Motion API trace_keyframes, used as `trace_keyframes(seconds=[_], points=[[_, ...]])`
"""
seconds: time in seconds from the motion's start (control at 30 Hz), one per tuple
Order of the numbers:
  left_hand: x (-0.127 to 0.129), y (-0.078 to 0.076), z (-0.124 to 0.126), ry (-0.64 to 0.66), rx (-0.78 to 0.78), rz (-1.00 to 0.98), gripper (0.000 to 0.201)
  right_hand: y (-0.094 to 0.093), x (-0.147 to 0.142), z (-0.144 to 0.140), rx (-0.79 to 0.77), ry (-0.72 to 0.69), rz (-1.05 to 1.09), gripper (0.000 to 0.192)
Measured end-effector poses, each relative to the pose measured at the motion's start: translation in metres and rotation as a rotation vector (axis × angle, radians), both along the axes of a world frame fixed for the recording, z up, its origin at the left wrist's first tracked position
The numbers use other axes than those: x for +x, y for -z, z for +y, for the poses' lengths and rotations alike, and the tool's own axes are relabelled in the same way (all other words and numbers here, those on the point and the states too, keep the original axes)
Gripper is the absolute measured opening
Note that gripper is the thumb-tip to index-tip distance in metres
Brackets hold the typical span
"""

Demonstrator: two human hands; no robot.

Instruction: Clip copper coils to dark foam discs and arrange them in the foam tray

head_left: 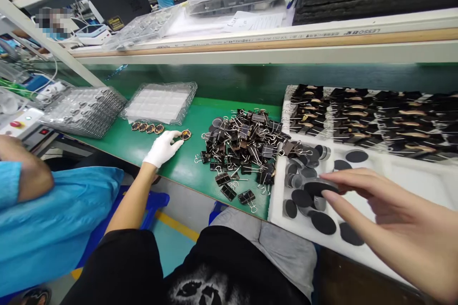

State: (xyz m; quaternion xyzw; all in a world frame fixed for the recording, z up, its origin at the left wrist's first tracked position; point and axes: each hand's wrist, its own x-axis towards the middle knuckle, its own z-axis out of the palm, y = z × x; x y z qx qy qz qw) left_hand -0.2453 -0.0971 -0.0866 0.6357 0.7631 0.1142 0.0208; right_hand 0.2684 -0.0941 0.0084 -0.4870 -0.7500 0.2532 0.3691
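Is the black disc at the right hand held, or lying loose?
Held: the right hand pinches the black disc between thumb and fingers, over other discs.

A thin black disc (315, 187) is held over the white tray (418, 176). A gold-rimmed round piece (186, 135) lies on the green bench (188, 164).

Lower right: the right hand (388, 214) runs beyond the frame's edge, partly covering a black disc (317, 186). Lower left: a blue-shirted co-worker (53, 228) is cropped by the frame. Upper centre: most shelf-edge lettering (272, 38) is too small to read.
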Motion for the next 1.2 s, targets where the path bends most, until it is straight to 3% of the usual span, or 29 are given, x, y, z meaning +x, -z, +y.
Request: trace_keyframes(seconds=[0.1,0.3,0.43,0.53,0.63,0.7,0.8,0.87,1.0,1.2], points=[[-0.008,-0.002,0.006,0.088,-0.034,0.007,0.035,-0.003,-0.011,-0.007,-0.060,-0.142,0.068,0.015],[-0.007,-0.007,0.027,0.239,-0.092,0.099,0.028,0.013,-0.029,-0.017,-0.236,-0.211,0.212,0.013],[0.002,-0.008,0.036,0.247,-0.062,0.204,0.024,0.021,-0.049,-0.022,-0.572,-0.195,0.376,0.024],[0.017,-0.018,0.033,0.232,0.023,0.250,0.027,0.026,-0.057,-0.018,-0.789,-0.170,0.517,0.032],[0.052,-0.042,0.023,0.338,0.229,0.237,0.029,0.030,-0.060,-0.007,-0.694,-0.088,0.616,0.028],[0.090,-0.065,0.017,0.611,0.345,0.162,0.031,0.030,-0.063,0.003,-0.474,-0.044,0.633,0.020],[0.154,-0.096,0.014,1.022,0.195,0.004,0.036,0.027,-0.067,0.018,-0.079,-0.065,0.583,0.016],[0.188,-0.109,0.018,1.166,0.159,-0.059,0.035,0.022,-0.068,0.026,0.053,-0.142,0.536,0.021],[0.223,-0.113,0.031,1.279,0.291,-0.070,0.026,0.015,-0.056,0.032,-0.101,-0.258,0.520,0.019],[0.238,-0.107,0.041,1.281,0.495,0.024,0.017,0.012,-0.029,0.029,-0.264,-0.313,0.446,0.019]])
